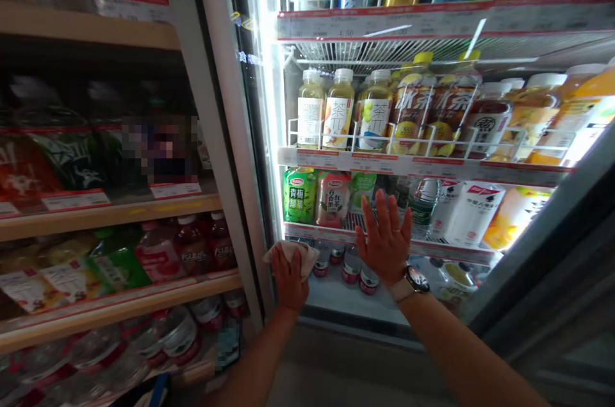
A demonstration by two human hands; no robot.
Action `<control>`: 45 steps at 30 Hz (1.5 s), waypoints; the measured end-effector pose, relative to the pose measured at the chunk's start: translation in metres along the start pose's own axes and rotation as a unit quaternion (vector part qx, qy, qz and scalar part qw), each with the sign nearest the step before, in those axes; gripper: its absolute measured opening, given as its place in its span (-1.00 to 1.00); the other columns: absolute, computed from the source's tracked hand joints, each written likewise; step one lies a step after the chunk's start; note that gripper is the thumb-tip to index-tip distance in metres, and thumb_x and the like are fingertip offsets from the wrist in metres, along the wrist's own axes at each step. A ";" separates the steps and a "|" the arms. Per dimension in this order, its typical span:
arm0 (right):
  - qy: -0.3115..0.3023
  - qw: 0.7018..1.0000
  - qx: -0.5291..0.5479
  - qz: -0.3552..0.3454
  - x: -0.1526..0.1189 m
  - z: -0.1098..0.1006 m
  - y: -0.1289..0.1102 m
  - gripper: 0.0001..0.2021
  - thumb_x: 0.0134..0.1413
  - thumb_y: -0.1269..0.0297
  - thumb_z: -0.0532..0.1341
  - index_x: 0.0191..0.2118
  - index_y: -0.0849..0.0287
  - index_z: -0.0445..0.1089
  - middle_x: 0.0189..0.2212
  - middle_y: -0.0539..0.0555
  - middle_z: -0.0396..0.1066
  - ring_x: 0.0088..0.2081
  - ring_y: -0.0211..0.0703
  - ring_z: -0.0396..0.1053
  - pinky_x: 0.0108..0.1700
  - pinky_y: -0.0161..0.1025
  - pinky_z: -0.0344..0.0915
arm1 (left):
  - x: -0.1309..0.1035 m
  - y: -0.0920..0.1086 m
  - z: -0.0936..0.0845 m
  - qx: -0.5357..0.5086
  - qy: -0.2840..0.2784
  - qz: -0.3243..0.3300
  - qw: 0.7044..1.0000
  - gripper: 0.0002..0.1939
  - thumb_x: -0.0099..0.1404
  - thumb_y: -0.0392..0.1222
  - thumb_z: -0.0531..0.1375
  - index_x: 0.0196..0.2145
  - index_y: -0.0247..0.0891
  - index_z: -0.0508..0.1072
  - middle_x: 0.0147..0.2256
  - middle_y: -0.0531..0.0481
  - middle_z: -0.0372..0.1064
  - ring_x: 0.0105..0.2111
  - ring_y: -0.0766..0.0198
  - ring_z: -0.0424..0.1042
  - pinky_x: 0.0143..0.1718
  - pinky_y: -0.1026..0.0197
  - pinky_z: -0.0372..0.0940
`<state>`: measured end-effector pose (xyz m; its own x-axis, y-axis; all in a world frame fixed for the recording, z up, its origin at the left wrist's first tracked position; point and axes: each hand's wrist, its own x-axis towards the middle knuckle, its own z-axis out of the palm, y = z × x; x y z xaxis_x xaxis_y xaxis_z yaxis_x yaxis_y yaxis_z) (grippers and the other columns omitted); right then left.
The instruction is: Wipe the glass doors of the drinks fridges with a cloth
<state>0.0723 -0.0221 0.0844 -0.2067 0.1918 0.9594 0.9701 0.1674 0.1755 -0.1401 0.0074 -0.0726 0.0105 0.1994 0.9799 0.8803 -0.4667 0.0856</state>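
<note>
While the left hand clutches a white cloth before the drinks cooler, the right hand spreads wide; bottled teas stand inside the cooler, wooden shelving beside it.

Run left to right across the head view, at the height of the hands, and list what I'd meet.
Pink bottle on the left-hand shelf → grey upright → left hand with a white cloth → right hand, fingers spread → watch on the right wrist → white cartons.
</note>
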 end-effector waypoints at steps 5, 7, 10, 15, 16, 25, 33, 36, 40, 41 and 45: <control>0.003 1.000 -0.003 -0.007 -0.001 0.001 0.001 -0.35 0.25 0.21 0.06 0.40 0.12 -0.14 0.37 0.19 -0.05 0.39 0.02 -0.15 0.38 0.11 -0.27 | -0.052 -0.008 0.004 0.044 -0.045 0.055 0.996 -0.19 0.22 -0.31 0.13 0.36 -0.06 -0.08 0.38 -0.22 -0.23 0.35 -0.12 -0.12 0.23 -0.23 0.08; 0.009 1.000 -0.002 -0.006 0.000 0.001 0.000 -0.34 0.25 0.21 0.07 0.40 0.12 -0.14 0.37 0.19 -0.03 0.39 0.03 -0.14 0.38 0.11 -0.26 | -0.037 -0.012 0.004 0.048 -0.038 0.047 0.997 -0.18 0.21 -0.30 0.16 0.36 -0.05 -0.05 0.37 -0.22 -0.19 0.35 -0.14 -0.11 0.24 -0.25 0.05; 0.008 1.000 -0.002 -0.001 0.001 0.001 -0.001 -0.32 0.23 0.22 0.08 0.40 0.12 -0.15 0.36 0.20 -0.01 0.38 0.06 -0.11 0.37 0.12 -0.22 | 0.018 -0.010 0.001 0.034 -0.011 -0.004 0.999 -0.23 0.25 -0.24 0.14 0.36 -0.13 -0.04 0.39 -0.24 -0.28 0.36 -0.15 -0.20 0.29 -0.29 -0.07; 0.005 1.000 -0.011 -0.003 0.002 0.000 -0.002 -0.32 0.24 0.23 0.06 0.40 0.11 -0.19 0.36 0.19 -0.03 0.39 0.06 -0.12 0.37 0.12 -0.23 | 0.115 0.021 -0.005 -0.013 0.053 -0.137 0.989 -0.31 0.38 -0.18 0.02 0.38 -0.19 -0.15 0.40 -0.19 -0.39 0.39 -0.06 -0.34 0.34 -0.24 -0.26; 0.002 1.000 -0.012 -0.002 0.002 0.001 -0.002 -0.32 0.24 0.24 0.06 0.40 0.12 -0.20 0.36 0.19 -0.02 0.39 0.06 -0.12 0.37 0.12 -0.23 | 0.124 0.031 -0.004 -0.015 0.060 -0.157 0.986 -0.31 0.39 -0.17 0.02 0.38 -0.19 -0.17 0.41 -0.18 -0.41 0.39 -0.05 -0.37 0.34 -0.25 -0.27; -0.008 1.000 -0.022 -0.017 0.002 0.003 0.002 -0.37 0.27 0.26 -0.02 0.40 0.16 -0.19 0.34 0.22 0.03 0.39 0.03 -0.12 0.37 0.12 -0.25 | 0.112 0.082 0.005 -0.039 0.005 0.052 0.998 -0.39 0.38 -0.22 0.02 0.35 -0.11 0.00 0.41 -0.14 -0.41 0.38 -0.09 -0.31 0.33 -0.19 -0.18; -0.037 0.999 -0.007 0.022 -0.012 -0.002 -0.009 -0.32 0.26 0.30 0.04 0.41 0.13 -0.25 0.38 0.18 -0.07 0.40 -0.01 -0.19 0.38 0.08 -0.25 | 0.124 0.000 -0.025 -0.020 0.005 -0.022 1.000 -0.27 0.29 -0.35 0.03 0.37 -0.15 -0.10 0.41 -0.05 -0.45 0.39 -0.01 -0.34 0.36 -0.16 -0.25; -0.031 0.998 -0.005 0.051 -0.027 0.004 -0.018 -0.32 0.26 0.32 0.02 0.41 0.13 -0.28 0.37 0.20 -0.06 0.39 0.03 -0.15 0.37 0.14 -0.22 | 0.119 0.006 -0.021 -0.044 0.023 -0.069 0.996 -0.27 0.30 -0.30 0.03 0.37 -0.17 -0.11 0.41 -0.06 -0.45 0.39 -0.05 -0.37 0.35 -0.21 -0.32; -0.006 0.997 -0.013 0.070 -0.040 0.014 -0.025 -0.33 0.25 0.33 0.01 0.41 0.14 -0.25 0.36 0.23 -0.04 0.39 0.05 -0.14 0.36 0.18 -0.18 | 0.101 0.046 -0.003 -0.042 0.015 -0.072 0.996 -0.31 0.34 -0.21 0.04 0.37 -0.14 -0.11 0.41 -0.09 -0.51 0.39 -0.12 -0.40 0.32 -0.30 -0.26; 0.001 0.998 -0.016 0.067 -0.041 0.016 -0.025 -0.34 0.25 0.33 0.01 0.41 0.16 -0.24 0.36 0.23 -0.03 0.39 0.05 -0.15 0.36 0.16 -0.17 | 0.096 0.055 0.001 -0.035 0.004 -0.050 0.998 -0.31 0.34 -0.18 0.06 0.37 -0.13 -0.10 0.41 -0.11 -0.49 0.38 -0.14 -0.38 0.31 -0.32 -0.21; 0.015 0.998 -0.022 0.055 -0.043 0.018 -0.023 -0.35 0.26 0.32 0.01 0.40 0.17 -0.20 0.36 0.23 -0.01 0.40 0.02 -0.17 0.36 0.13 -0.17 | 0.095 0.063 0.002 -0.029 -0.026 0.069 0.997 -0.32 0.34 -0.18 0.08 0.35 -0.05 -0.05 0.41 -0.13 -0.37 0.38 -0.12 -0.28 0.30 -0.26 -0.11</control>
<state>0.0569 -0.0169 0.0351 -0.0954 0.1771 0.9796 0.9915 0.1044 0.0777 -0.0829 -0.0011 0.0253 0.1560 0.1730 0.9725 0.8394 -0.5422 -0.0382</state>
